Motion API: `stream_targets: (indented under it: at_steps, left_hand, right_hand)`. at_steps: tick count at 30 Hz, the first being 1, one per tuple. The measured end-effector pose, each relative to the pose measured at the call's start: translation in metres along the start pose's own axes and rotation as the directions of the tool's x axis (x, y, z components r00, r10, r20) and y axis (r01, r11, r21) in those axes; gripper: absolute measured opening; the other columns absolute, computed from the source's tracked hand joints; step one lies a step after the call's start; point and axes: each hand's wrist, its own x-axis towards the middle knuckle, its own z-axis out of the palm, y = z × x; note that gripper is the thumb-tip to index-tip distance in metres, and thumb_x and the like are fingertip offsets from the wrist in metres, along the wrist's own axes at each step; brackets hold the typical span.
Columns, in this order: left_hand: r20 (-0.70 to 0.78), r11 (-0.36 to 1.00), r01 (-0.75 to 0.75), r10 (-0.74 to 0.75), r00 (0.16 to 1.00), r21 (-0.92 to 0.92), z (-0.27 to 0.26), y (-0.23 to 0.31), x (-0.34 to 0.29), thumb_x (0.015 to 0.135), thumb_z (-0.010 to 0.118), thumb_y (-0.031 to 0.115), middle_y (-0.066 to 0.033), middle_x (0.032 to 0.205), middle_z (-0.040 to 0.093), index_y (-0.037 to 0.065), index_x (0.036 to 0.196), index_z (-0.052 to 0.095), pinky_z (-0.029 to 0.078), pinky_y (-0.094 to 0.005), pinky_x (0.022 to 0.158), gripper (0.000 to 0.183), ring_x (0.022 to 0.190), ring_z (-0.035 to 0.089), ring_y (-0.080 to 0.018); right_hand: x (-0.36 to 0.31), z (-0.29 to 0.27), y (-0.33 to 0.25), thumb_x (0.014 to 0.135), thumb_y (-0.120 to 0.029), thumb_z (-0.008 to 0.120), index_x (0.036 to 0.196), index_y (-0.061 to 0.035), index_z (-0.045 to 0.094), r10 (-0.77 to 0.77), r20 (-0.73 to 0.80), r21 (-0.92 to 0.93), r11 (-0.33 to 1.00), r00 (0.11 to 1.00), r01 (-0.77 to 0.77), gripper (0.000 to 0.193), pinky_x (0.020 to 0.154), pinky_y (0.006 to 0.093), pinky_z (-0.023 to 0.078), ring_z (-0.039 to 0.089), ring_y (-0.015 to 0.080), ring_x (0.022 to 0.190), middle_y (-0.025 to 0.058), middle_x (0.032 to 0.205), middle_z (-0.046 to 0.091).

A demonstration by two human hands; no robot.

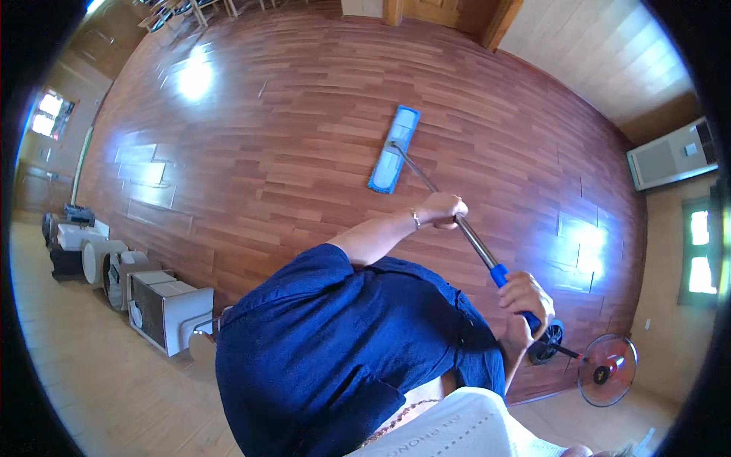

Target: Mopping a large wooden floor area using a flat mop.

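Observation:
A flat mop (pixel 394 148) with a long blue rectangular head rests on the wooden floor, ahead of me. Its metal pole slants back toward my right side and ends in a blue grip. Partway up the pole, my left hand (pixel 444 209) is closed around the metal, a bracelet at its wrist. My right hand (pixel 528 301) wraps the blue handle near its upper end, fingers curled over it. Both forearms come out of dark blue short sleeves.
A standing fan (pixel 607 371) is at the right, near the wall. Several appliances and bins, including a white box-shaped unit (pixel 186 312), line the left wall. A tall air conditioner (pixel 674 156) stands far right. Chairs (pixel 179 11) are at the far left, a wooden door (pixel 442 11) straight ahead.

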Motion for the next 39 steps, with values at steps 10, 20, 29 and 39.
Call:
stream_targets:
  at_steps: [10,20,29,39]
  left_hand:
    - [-0.299,0.954,0.204,-0.134,0.945,0.218,-0.054,-0.116,-0.108,0.08,0.062,0.029,-0.0137,0.066,0.057,0.007,0.061,0.053,0.047,-0.0461,0.062,0.03,0.072,0.059,-0.0352]
    - [-0.462,0.873,0.451,-0.327,0.824,0.185,-0.068,-0.16,-0.234,0.076,0.066,0.017,-0.0128,0.067,0.058,0.005,0.063,0.053,0.045,-0.0431,0.064,0.022,0.071,0.058,-0.0338]
    - [-0.692,0.808,0.572,-0.332,0.641,0.143,-0.048,-0.119,-0.279,0.076,0.066,0.022,-0.0099,0.064,0.058,0.009,0.058,0.051,0.048,-0.0427,0.061,0.026,0.07,0.058,-0.0321]
    - [-0.689,0.837,0.528,-0.299,0.66,0.142,-0.055,-0.036,-0.197,0.076,0.068,0.032,-0.0099,0.061,0.057,0.011,0.058,0.054,0.044,-0.0429,0.053,0.032,0.063,0.058,-0.0325]
  right_hand:
    - [0.025,0.092,0.072,0.067,-0.009,0.057,0.07,-0.0044,0.055,0.157,0.247,0.229,0.949,0.956,-0.215,0.006,0.09,0.0499,0.042,0.061,0.0277,0.073,0.0111,0.071,0.06]
    - [0.03,0.158,0.11,0.072,-0.01,0.063,0.069,-0.0054,0.06,0.214,0.552,0.289,0.858,0.806,-0.425,0.006,0.103,0.05,0.031,0.06,0.0262,0.091,0.0068,0.077,0.063]
    - [0.068,0.159,0.08,0.076,-0.01,0.062,0.07,-0.0013,0.062,0.219,0.72,0.209,0.837,0.659,-0.506,0.01,0.1,0.0477,0.036,0.06,0.0271,0.095,0.0075,0.078,0.063]
    - [0.147,0.1,0.014,0.068,-0.019,0.065,0.062,-0.0045,0.058,-0.1,0.694,0.257,0.959,0.713,-0.115,0.016,0.082,0.0427,0.047,0.066,0.0281,0.079,0.0079,0.071,0.064]
